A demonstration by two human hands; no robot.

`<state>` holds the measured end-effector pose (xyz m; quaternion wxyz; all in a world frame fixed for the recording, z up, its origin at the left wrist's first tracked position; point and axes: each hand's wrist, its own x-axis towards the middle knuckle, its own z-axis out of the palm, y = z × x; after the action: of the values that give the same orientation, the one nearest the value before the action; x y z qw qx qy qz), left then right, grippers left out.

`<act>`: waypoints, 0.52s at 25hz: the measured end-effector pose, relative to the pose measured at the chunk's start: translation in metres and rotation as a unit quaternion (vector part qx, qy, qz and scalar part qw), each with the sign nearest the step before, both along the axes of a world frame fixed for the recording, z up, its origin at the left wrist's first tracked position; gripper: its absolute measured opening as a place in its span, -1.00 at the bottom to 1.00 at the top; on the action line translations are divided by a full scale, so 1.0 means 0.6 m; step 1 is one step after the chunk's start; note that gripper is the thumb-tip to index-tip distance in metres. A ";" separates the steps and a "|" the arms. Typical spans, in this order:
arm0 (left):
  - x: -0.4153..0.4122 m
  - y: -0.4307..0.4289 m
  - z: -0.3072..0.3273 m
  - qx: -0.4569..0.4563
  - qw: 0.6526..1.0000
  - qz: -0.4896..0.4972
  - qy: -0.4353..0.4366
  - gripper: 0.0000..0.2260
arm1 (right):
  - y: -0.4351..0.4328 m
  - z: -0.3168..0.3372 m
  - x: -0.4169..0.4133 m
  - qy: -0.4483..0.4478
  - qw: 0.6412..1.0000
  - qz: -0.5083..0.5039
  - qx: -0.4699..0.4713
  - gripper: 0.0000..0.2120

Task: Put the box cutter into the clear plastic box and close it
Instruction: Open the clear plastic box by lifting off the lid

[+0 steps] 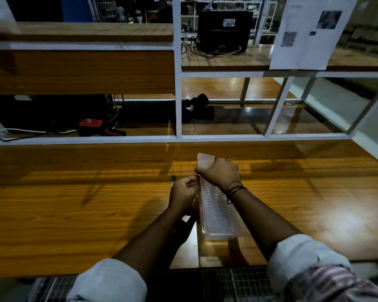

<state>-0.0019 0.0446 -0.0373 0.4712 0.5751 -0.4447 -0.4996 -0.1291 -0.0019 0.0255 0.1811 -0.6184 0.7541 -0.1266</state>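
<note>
A wood-grain surface (74,203) spans the foreground, with a bright glare patch at its right. Behind it stands a white metal frame (178,83) carrying wooden shelves. On the lower left shelf a red and black tool (92,126) lies beside a white cable (31,132). A black monitor (224,29) sits on the upper right shelf, cables trailing below it. A printed paper sheet (310,33) with a QR code hangs at right.

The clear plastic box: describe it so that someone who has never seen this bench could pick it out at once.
Start at the long wooden worktop that fills the lower half of the view. Near its middle, both of the person's hands meet on the clear plastic box, a long narrow translucent case with a wavy ribbed surface. It is the only see-through thing on the wood.
</note>
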 end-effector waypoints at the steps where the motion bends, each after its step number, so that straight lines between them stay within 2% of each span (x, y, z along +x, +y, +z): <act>1: 0.001 0.001 0.002 -0.002 1.000 -0.006 0.000 -0.85 | 0.000 0.003 -0.002 -0.020 1.000 -0.002 -0.004 -0.07; 4: 0.004 0.003 -0.002 -0.003 1.000 -0.004 -0.001 -0.80 | -0.006 0.016 -0.021 -0.112 0.994 -0.001 -0.011 -0.19; 6: 0.006 0.005 -0.003 -0.003 1.000 0.004 -0.003 -0.81 | 0.000 0.035 -0.042 -0.212 0.977 0.002 -0.017 -0.43; 8: 0.007 0.007 -0.003 -0.008 1.000 0.014 -0.013 -0.83 | 0.006 0.050 -0.070 -0.365 0.931 -0.024 -0.015 -0.71; 10: 0.008 0.009 -0.007 -0.019 0.999 0.020 -0.026 -0.85 | 0.009 0.053 -0.109 -0.486 0.872 -0.055 -0.017 -0.76; 13: 0.008 0.011 -0.021 -0.024 0.999 0.010 -0.043 -0.83 | 0.005 0.019 -0.171 -0.540 0.837 -0.082 -0.040 -0.71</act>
<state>0.0029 0.0515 -0.0500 0.4702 0.5886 -0.4710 -0.4590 -0.2319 0.0010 0.0367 0.5234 -0.3943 0.5794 -0.4847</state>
